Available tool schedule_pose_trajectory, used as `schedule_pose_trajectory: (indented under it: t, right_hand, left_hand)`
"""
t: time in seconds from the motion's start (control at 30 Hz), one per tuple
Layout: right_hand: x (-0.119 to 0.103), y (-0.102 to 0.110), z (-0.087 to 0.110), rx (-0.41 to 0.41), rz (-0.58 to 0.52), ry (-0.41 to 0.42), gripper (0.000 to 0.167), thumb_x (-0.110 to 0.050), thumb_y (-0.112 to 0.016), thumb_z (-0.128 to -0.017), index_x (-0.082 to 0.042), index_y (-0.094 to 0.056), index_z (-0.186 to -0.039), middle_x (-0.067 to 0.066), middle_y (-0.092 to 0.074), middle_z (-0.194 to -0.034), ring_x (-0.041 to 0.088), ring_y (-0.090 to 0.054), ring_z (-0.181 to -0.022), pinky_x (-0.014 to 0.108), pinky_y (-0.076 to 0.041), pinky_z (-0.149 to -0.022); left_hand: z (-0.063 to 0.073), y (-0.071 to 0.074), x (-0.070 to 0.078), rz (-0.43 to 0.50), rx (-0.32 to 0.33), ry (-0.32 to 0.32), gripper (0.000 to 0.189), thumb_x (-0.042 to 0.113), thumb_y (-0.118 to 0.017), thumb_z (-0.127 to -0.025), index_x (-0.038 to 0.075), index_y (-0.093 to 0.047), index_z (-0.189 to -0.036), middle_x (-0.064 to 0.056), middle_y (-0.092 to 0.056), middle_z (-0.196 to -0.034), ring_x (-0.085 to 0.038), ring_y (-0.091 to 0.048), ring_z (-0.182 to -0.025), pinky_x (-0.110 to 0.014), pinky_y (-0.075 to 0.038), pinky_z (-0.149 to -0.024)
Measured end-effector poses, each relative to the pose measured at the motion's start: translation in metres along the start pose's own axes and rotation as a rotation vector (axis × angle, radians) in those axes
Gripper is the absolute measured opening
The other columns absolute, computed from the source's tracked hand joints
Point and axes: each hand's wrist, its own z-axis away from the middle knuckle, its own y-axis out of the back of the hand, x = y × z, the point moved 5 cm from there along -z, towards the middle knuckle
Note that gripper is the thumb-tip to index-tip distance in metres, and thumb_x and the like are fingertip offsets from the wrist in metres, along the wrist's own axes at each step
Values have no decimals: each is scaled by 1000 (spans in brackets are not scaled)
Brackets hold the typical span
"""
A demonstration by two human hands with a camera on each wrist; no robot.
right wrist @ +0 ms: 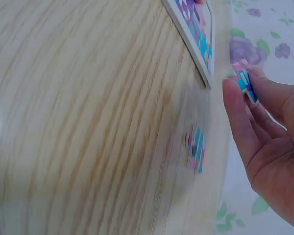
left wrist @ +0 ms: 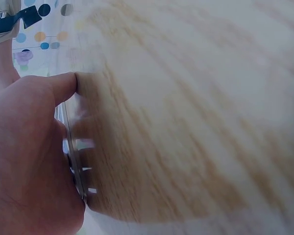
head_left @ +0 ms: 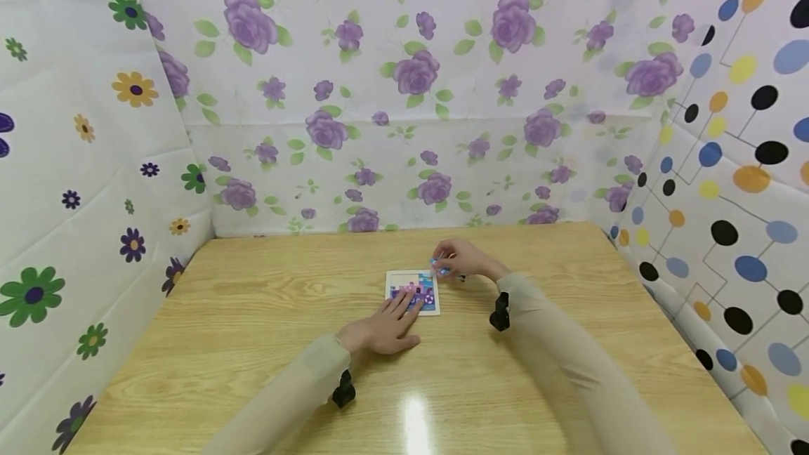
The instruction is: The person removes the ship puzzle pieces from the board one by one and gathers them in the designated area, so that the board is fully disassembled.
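Observation:
A white-framed jigsaw puzzle (head_left: pixel 432 306) lies on the table, its colourful picture partly filled in, with a bare pale patch at the upper left. My left hand (head_left: pixel 387 328) rests on it with straight, spread fingers over the lower part, thumb on the wood. Just off the frame's upper right corner, my right hand (head_left: pixel 466 260) pinches a small blue, pink and white puzzle piece (right wrist: pixel 246 83) between thumb and fingers. In the right wrist view the piece is held up above the table. The left wrist view shows mostly my palm and thumb at the table.
More loose puzzle pieces (right wrist: pixel 196 151) lie on the wooden table (head_left: pixel 278 300) below my right hand. Flowered cloth (head_left: pixel 417 104) hangs behind the table, with patterned cloth on both sides. Black cameras (head_left: pixel 499 312) are strapped to both wrists.

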Motion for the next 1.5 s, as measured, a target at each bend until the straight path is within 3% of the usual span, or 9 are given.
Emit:
schedule_pose_trajectory:
  t: [0.37,0.63,0.93,1.17,1.5]
  right_hand:
    - [14,17,14,31,89,53,21,-14,-54,-99,-5,-66,-114,10,-70,-93,13,-59,-62,26,-51,-56]
    - [26,29,22,64,88,38,25,-13,-52,-100,-2,-65,-119,10,-63,-78,15,-50,-58,26,-45,-56]
    - [47,40,36,117,79,10,12,-12,-60,-96,-3,-66,-101,8,-68,-85,10,-60,-72,24,-48,-66]
    - [59,46,47,129,98,-36,10,-12,-60,-96,-8,-68,-100,8,-69,-89,13,-61,-75,27,-49,-67]
    - [70,48,45,125,129,-50,9,-12,-65,-93,-7,-70,-97,5,-70,-84,9,-57,-71,23,-47,-65]
  left_hand:
    - [-2,-5,-2,23,2,0,75,49,-35,-102,11,0,-157,-17,10,-163,-34,10,-150,-53,-5,-121]
    - [-3,-3,-4,6,10,14,74,51,-32,-102,13,0,-157,-16,9,-163,-32,10,-151,-50,-6,-122]
    - [-1,-1,-1,11,13,15,75,52,-32,-102,12,-1,-157,-16,9,-163,-32,9,-151,-50,-7,-122]
    - [-2,-4,0,-3,12,10,74,52,-31,-102,12,-1,-157,-16,8,-163,-32,9,-151,-49,-7,-122]
    - [-2,-2,1,19,9,-5,74,49,-34,-103,10,0,-157,-18,9,-162,-34,10,-150,-52,-5,-121]
